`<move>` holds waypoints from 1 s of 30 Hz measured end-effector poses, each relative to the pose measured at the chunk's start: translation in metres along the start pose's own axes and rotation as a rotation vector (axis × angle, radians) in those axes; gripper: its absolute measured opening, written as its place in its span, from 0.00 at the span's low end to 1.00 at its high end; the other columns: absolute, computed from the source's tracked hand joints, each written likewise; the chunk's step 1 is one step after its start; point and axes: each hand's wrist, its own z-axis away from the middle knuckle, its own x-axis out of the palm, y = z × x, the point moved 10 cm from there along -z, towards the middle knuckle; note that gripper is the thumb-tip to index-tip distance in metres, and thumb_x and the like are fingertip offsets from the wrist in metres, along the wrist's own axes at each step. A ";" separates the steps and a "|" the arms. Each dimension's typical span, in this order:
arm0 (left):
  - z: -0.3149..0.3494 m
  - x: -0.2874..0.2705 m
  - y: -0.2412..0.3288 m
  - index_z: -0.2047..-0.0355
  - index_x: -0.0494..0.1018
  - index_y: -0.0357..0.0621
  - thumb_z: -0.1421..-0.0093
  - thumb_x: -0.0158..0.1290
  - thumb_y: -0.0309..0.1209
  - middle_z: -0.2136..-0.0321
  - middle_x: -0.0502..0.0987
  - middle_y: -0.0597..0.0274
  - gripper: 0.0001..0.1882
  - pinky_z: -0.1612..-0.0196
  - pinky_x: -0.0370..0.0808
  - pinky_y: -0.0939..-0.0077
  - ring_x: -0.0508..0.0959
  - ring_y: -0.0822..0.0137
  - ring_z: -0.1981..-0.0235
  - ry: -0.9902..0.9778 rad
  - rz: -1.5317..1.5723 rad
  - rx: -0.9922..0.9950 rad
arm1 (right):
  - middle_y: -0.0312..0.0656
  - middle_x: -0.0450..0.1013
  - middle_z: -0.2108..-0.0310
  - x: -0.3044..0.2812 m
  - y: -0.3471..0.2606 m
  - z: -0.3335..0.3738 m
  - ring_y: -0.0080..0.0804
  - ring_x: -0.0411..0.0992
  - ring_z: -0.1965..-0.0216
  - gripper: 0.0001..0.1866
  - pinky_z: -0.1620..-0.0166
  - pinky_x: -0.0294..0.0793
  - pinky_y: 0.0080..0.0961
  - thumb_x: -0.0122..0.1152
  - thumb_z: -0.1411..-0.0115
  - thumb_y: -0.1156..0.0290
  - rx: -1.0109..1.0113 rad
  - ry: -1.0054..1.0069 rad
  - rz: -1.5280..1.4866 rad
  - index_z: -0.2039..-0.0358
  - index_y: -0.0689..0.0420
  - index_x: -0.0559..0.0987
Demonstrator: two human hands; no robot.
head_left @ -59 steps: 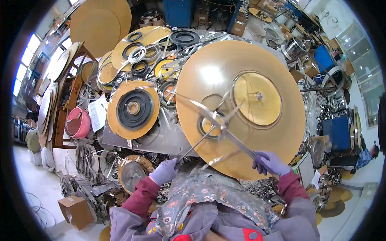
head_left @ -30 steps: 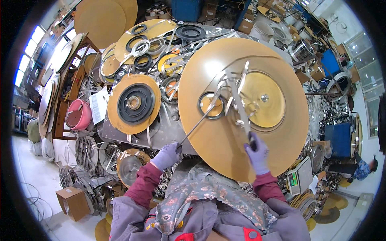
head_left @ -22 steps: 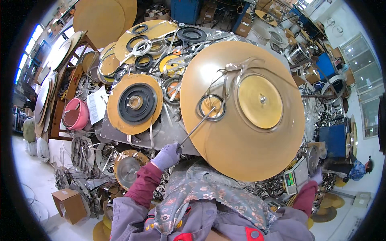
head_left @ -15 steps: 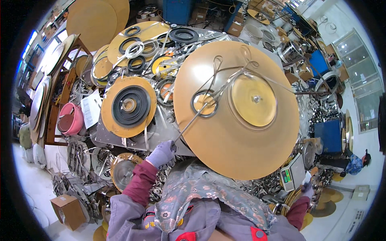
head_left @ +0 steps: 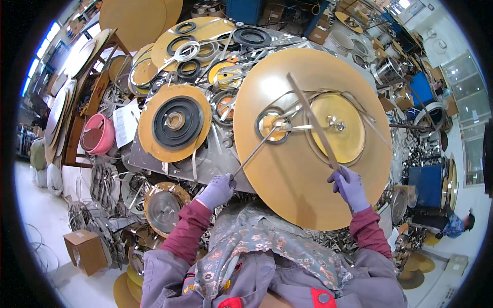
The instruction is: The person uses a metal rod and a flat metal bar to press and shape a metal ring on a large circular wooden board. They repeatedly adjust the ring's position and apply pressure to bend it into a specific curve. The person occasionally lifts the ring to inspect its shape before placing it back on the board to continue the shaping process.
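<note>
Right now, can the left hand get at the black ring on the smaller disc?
Probably, but not freely: the left hand holds a thin rod. The way to the black ring looks open, nothing visible standing between.

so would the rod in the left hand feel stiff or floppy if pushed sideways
Probably stiff: the rod runs straight out of the left hand with no visible sag. Likely light, since it looks slender. Its far end may snag, as shiny strips show right by it.

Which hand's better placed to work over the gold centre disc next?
Right, probably: the right hand holds a bar over the gold centre disc, while the rod in the left hand ends left of it.
</note>
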 end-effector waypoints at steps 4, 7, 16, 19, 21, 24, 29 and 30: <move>0.003 0.004 -0.012 0.69 0.69 0.36 0.42 0.45 0.31 0.72 0.74 0.39 0.10 0.62 0.69 0.53 0.74 0.42 0.65 0.006 0.011 -0.041 | 0.37 0.73 0.79 -0.027 -0.010 0.000 0.17 0.67 0.85 0.18 0.83 0.65 0.16 0.48 0.40 0.70 0.172 -0.015 0.120 0.50 0.60 0.72; -0.002 -0.001 -0.010 0.69 0.70 0.36 0.42 0.45 0.31 0.72 0.74 0.40 0.09 0.63 0.69 0.53 0.74 0.41 0.65 0.005 0.027 -0.042 | 0.37 0.74 0.78 -0.056 -0.023 0.003 0.18 0.67 0.85 0.17 0.83 0.65 0.16 0.48 0.40 0.68 0.266 -0.147 0.343 0.52 0.59 0.73; -0.025 -0.014 -0.019 0.69 0.71 0.36 0.44 0.47 0.32 0.72 0.75 0.39 0.10 0.61 0.70 0.53 0.75 0.41 0.65 -0.001 -0.023 0.009 | 0.48 0.77 0.70 -0.302 0.088 0.185 0.42 0.76 0.68 0.27 0.63 0.74 0.35 0.63 0.57 0.46 0.869 -0.590 1.385 0.67 0.57 0.82; -0.031 -0.016 -0.019 0.69 0.71 0.35 0.44 0.47 0.32 0.72 0.75 0.38 0.11 0.60 0.70 0.53 0.75 0.42 0.65 -0.011 -0.034 -0.011 | 0.50 0.76 0.65 -0.437 0.144 0.306 0.45 0.75 0.63 0.23 0.59 0.73 0.35 0.62 0.55 0.52 1.196 -0.189 1.537 0.66 0.58 0.80; -0.040 -0.012 -0.013 0.69 0.71 0.35 0.43 0.46 0.32 0.72 0.75 0.38 0.11 0.60 0.70 0.53 0.75 0.42 0.65 -0.033 -0.040 0.027 | 0.51 0.74 0.61 -0.524 0.211 0.400 0.46 0.74 0.60 0.22 0.57 0.72 0.36 0.61 0.53 0.55 1.272 0.119 1.464 0.64 0.59 0.79; -0.052 -0.002 -0.009 0.68 0.71 0.35 0.44 0.46 0.32 0.71 0.75 0.38 0.11 0.60 0.70 0.54 0.75 0.42 0.64 -0.091 -0.007 0.044 | 0.53 0.73 0.56 -0.586 0.251 0.480 0.47 0.72 0.55 0.21 0.53 0.71 0.37 0.59 0.49 0.59 1.078 0.488 1.324 0.60 0.60 0.77; -0.035 -0.012 -0.004 0.67 0.71 0.35 0.44 0.46 0.32 0.70 0.75 0.39 0.12 0.60 0.70 0.55 0.75 0.43 0.64 -0.025 -0.046 -0.004 | 0.43 0.73 0.71 -0.426 0.222 0.183 0.31 0.70 0.73 0.16 0.70 0.70 0.28 0.60 0.47 0.65 0.378 0.514 0.574 0.62 0.64 0.75; -0.032 -0.011 -0.007 0.67 0.72 0.35 0.44 0.46 0.32 0.70 0.75 0.39 0.12 0.59 0.71 0.56 0.75 0.43 0.63 -0.016 -0.022 -0.021 | 0.39 0.71 0.73 -0.360 0.155 0.131 0.25 0.68 0.76 0.16 0.74 0.67 0.23 0.60 0.45 0.65 0.361 0.464 0.415 0.62 0.64 0.75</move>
